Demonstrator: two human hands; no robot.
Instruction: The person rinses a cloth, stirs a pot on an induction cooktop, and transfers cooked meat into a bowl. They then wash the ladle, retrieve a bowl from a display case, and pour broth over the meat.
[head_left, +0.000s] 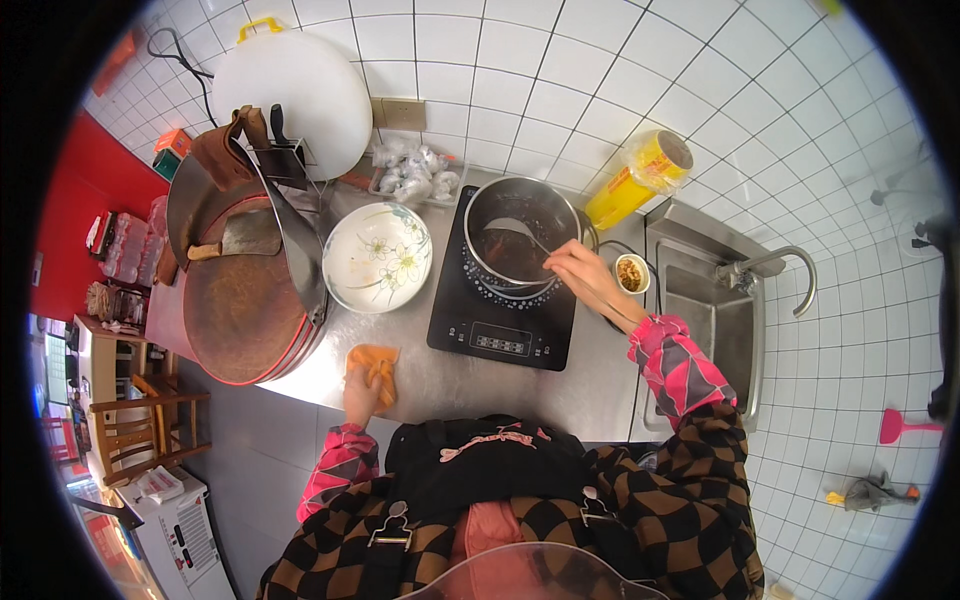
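Observation:
My right hand (583, 271) grips the long thin handle of a metal ladle (508, 225), whose head dips inside a stainless steel pot (579, 229). Dark liquid (504, 251) lies in the pot; what is in it is hard to make out. The pot sits on a black induction cooker (457, 319) with a control panel at its front. My left hand (362, 388) holds an orange cloth (384, 364) against the steel counter (420, 386). Between the cooker and a chopping block stands a white bowl with painted flowers (367, 259).
A cleaver (253, 232) lies on the round chopping block (240, 315), beside a knife rack (283, 161). Behind are a tub of plastic-wrapped pieces (416, 176) and a yellow roll (626, 191). To the right stand a small cup of food bits (631, 274) and a sink (701, 322) with a faucet (806, 281).

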